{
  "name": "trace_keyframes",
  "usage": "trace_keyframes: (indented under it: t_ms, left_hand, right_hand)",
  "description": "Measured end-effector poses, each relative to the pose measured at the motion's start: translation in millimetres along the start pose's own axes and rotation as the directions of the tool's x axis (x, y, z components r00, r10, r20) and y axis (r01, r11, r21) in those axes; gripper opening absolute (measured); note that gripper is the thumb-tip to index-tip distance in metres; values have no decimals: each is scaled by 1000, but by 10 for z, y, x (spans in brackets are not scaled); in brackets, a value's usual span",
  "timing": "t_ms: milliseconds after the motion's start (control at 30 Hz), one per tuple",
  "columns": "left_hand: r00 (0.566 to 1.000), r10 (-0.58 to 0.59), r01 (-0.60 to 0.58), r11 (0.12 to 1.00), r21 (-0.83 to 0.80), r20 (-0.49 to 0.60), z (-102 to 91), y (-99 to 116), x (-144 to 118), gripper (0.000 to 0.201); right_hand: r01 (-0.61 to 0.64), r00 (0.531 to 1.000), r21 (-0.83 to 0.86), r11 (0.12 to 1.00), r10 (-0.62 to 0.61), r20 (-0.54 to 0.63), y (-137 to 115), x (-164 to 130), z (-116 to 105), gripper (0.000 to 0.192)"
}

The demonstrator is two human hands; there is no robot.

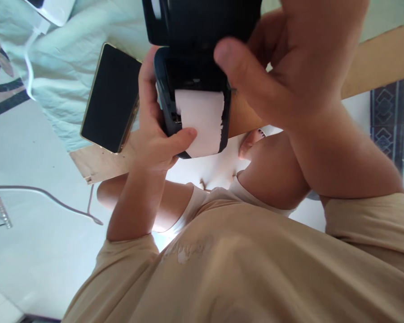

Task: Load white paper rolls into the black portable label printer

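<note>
Left hand (155,134) wrapped around small black printer (191,89), thumb pressing on white paper roll (200,121) inside its open compartment. Right hand (283,67) loosely open, fingers curled close above the raised lid. Held above wooden tabletop (373,63); dark phone (111,98) lying just beside, on pale cloth (67,58).

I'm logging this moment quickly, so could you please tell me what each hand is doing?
Left hand: closed around the black device with white paper.
Right hand: open, fingers loosely curled beside the device, holding nothing visible.
</note>
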State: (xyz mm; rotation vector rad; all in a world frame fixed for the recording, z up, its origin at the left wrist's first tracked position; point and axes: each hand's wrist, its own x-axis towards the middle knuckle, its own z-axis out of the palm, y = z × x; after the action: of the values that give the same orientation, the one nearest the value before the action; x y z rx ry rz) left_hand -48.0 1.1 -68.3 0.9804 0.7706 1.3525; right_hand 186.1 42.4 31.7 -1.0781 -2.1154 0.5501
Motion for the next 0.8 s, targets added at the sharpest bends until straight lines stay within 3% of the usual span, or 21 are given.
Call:
trace_keyframes:
  t_ms: [100,167,233,400,467,633,733,800]
  left_hand:
    - [991,19,-6,995,100,-130,61,-31,-50,121]
    - [995,7,4,994,112,-99,60,-38,-39,136]
    - [999,-2,7,993,115,-40,16,-35,-14,151]
    - [999,35,-27,976,215,-32,-99,-23,-46,149]
    - [997,70,-75,968,239,27,-102,-44,-65,147]
    - [974,202,-220,952,211,103,-47,-52,-104,148]
    - [985,145,-166,953,253,98,-16,20,-159,145]
    - [991,127,-134,956,260,43,-8,47,-169,144]
  right_hand:
    - [215,976,-101,971,-216,-5,-45,-47,-27,49]
    - [367,926,-87,926,-372,-63,-55,-95,7,40]
    - [442,884,-86,893,-450,-123,-39,-142,56,28]
    - [464,875,-132,876,-476,-88,42,-193,87,19]
    - [466,873,-123,876,-478,-93,45,-193,80,20]
    - [369,921,-157,916,-383,-70,-58,-231,87,19]
    - [303,949,-226,926,-316,-20,-103,-267,96,23]
    - [331,940,-193,924,-340,-19,-94,-275,104,21]
